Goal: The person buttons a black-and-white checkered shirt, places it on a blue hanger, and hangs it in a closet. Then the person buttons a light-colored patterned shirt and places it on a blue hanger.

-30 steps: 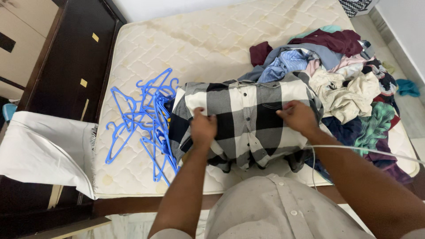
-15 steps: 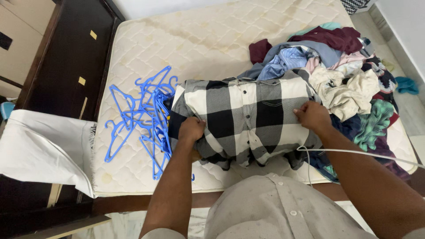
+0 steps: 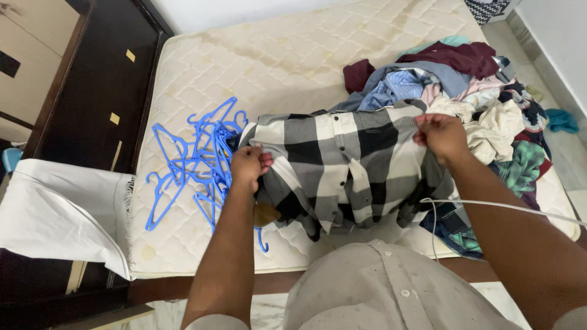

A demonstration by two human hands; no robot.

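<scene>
A black, grey and white checked shirt (image 3: 342,165) hangs spread between my two hands above the near edge of a cream quilted mattress (image 3: 275,67). My left hand (image 3: 247,166) grips its left shoulder. My right hand (image 3: 441,135) grips its right shoulder, a little higher. The shirt's lower part droops in folds towards me. Just left of my left hand lies a tangle of blue plastic hangers (image 3: 195,162) on the mattress.
A heap of mixed clothes (image 3: 483,116) fills the mattress's right side. A white cloth (image 3: 61,211) drapes over the dark wooden frame (image 3: 98,91) at left. A thin white cable (image 3: 507,208) crosses my right forearm. A teal rag (image 3: 562,120) lies on the floor at right.
Both hands moved outward from the shirt's middle to its shoulders and lifted it. The shirt, flat on the mattress before, now hangs between them.
</scene>
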